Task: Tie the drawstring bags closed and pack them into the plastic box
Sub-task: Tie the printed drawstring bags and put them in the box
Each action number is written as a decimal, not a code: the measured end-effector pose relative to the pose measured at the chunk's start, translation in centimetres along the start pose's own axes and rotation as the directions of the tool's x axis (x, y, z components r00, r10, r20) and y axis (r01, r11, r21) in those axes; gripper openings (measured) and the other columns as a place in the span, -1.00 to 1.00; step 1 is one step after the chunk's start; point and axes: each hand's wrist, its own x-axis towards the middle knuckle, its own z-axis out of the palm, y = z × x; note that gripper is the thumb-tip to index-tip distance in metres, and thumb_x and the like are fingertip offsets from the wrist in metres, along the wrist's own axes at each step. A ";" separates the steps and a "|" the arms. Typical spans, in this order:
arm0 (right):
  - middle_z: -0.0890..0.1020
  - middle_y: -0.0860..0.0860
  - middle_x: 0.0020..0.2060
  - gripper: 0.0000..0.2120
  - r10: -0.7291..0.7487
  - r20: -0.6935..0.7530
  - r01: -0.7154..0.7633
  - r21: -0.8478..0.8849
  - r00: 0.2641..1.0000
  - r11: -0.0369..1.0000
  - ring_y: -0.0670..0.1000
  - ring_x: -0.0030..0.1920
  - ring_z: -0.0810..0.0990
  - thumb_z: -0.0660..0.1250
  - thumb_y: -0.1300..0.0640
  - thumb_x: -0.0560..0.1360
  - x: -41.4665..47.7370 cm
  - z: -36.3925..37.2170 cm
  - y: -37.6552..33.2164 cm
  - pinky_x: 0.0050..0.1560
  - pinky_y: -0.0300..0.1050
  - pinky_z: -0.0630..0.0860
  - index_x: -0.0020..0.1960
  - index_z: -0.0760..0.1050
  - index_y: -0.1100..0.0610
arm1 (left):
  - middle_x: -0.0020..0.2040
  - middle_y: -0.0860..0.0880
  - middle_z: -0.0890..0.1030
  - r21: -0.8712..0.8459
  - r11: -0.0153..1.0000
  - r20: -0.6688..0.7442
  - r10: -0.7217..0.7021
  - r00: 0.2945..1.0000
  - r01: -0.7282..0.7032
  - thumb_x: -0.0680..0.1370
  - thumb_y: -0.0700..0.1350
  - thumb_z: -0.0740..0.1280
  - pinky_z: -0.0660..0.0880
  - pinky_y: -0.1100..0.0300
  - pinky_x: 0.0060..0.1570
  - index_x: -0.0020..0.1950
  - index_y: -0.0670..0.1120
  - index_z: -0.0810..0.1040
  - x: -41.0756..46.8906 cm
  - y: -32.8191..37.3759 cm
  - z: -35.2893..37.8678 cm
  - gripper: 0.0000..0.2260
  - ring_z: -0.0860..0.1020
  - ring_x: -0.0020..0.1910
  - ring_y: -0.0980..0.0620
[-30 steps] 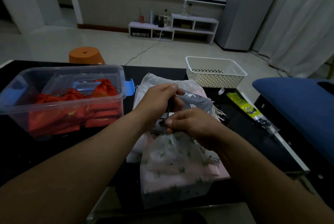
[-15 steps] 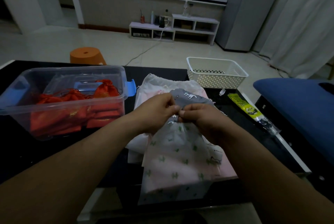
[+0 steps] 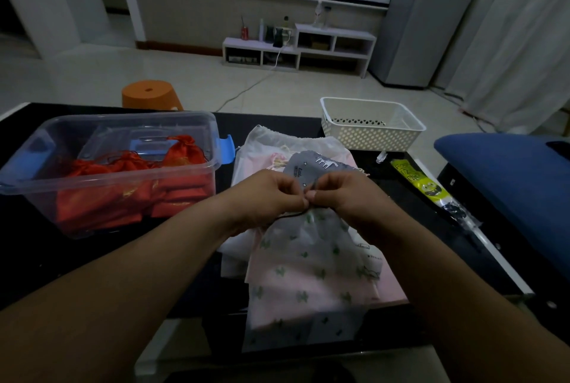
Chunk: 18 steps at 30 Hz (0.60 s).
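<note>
While both hands meet just right of the plastic box [image 3: 129, 116], left hand [image 3: 271, 196] and right hand [image 3: 344, 197] each pinching the dark drawstring [image 3: 290, 215] with curled fingertips, cactus-print bag [image 3: 308, 262] gathered at its neck beneath them, red bags [image 3: 123, 188] inside the box, white basket [image 3: 370, 135] farther right.

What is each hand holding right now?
Left hand: closed, pinching the thin dark drawstring of the white cactus-print fabric bag.
Right hand: closed, pinching the same drawstring.
</note>
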 end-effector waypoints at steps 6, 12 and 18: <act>0.72 0.18 -0.22 -0.86 -0.016 0.025 0.016 -0.009 1.000 1.000 0.17 -0.19 0.61 0.51 0.22 0.48 0.0 -0.5 0.2 -0.08 0.20 0.53 -0.18 0.61 0.26 | -0.09 -0.14 0.70 0.074 0.990 0.000 0.123 0.992 -0.123 0.55 -0.15 0.52 0.59 0.11 -0.09 0.02 -0.13 0.66 0.1 -0.3 -0.2 -0.89 0.62 -0.17 0.04; 0.73 0.23 -0.15 -0.87 -0.090 -0.009 0.089 -0.112 0.996 0.990 0.24 -0.11 0.72 0.49 0.25 0.51 0.1 -0.3 0.5 0.07 0.27 0.62 -0.21 0.65 0.14 | 0.00 -0.14 0.71 0.152 0.976 0.051 0.147 0.988 -0.153 0.60 -0.09 0.46 0.60 0.09 0.02 0.06 -0.11 0.71 0.1 -0.8 0.0 -0.88 0.62 -0.09 0.08; 0.73 0.02 -0.23 -0.96 -0.192 -0.057 0.165 -0.311 0.980 0.936 0.00 -0.16 0.72 0.50 0.20 0.51 0.5 0.0 1.0 -0.02 0.02 0.66 -0.12 0.68 0.13 | -0.01 -0.23 0.68 0.156 0.981 0.040 0.109 0.993 -0.114 0.62 -0.06 0.43 0.57 -0.04 0.04 0.01 -0.17 0.68 0.3 -1.1 0.6 -0.83 0.59 -0.12 -0.05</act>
